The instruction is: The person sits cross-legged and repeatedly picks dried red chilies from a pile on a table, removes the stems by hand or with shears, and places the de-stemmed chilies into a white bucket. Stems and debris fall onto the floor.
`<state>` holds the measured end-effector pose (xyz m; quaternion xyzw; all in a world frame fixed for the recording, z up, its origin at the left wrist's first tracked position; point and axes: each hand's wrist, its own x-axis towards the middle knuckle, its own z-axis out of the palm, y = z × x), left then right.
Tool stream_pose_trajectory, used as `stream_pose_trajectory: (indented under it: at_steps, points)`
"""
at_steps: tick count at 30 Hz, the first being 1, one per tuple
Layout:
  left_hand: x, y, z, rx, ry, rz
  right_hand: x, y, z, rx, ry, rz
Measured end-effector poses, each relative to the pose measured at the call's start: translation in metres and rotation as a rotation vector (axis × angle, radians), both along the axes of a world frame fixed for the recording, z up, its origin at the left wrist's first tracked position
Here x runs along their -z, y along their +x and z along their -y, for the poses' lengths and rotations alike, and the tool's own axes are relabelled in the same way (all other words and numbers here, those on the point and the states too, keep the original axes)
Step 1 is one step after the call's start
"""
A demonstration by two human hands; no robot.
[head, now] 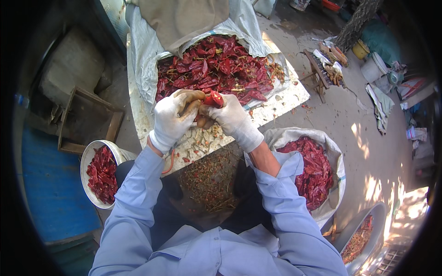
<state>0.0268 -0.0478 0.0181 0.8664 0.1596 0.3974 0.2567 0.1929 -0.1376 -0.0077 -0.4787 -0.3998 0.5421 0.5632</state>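
A dried red chili pepper (213,99) is held over the near side of the board, between my two gloved hands. My right hand (233,117) grips it with the thumb on top. The fingers of my left hand (176,115) pinch at its left end, and what lies between the fingertips is partly hidden. Both white knit gloves are stained brown at the fingers. Just beyond my hands a heap of dried red chilies (221,69), many with stems, spills from the mouth of a white woven sack (140,51). The sack lies on a pale, worn board (293,98).
A white bucket (119,151) of red chili pieces stands at left. At right is an open woven sack (336,165) of chilies. Stem scraps (210,179) litter the ground between my legs. A metal basin (374,220), a small stool (316,70) and a wooden frame (115,124) stand around.
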Motion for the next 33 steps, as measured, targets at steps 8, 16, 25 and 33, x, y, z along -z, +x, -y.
stream_pose_trajectory:
  at_steps: [8, 16, 25, 33]
  points:
    - [0.000, 0.002, 0.012, 0.000, -0.579, 0.102, -0.010, -0.008, 0.005, 0.075, 0.014, 0.280]
    - [-0.001, 0.001, 0.005, 0.087, -1.141, 0.237, -0.010, -0.013, 0.009, 0.154, 0.061, 0.326]
    - [0.015, -0.004, -0.003, 0.253, -1.448, 0.420, -0.003, -0.015, 0.008, 0.183, 0.218, 0.454]
    - [-0.006, -0.030, -0.041, 0.069, -1.213, 0.258, -0.006, -0.011, 0.021, -0.055, 0.122, 0.250]
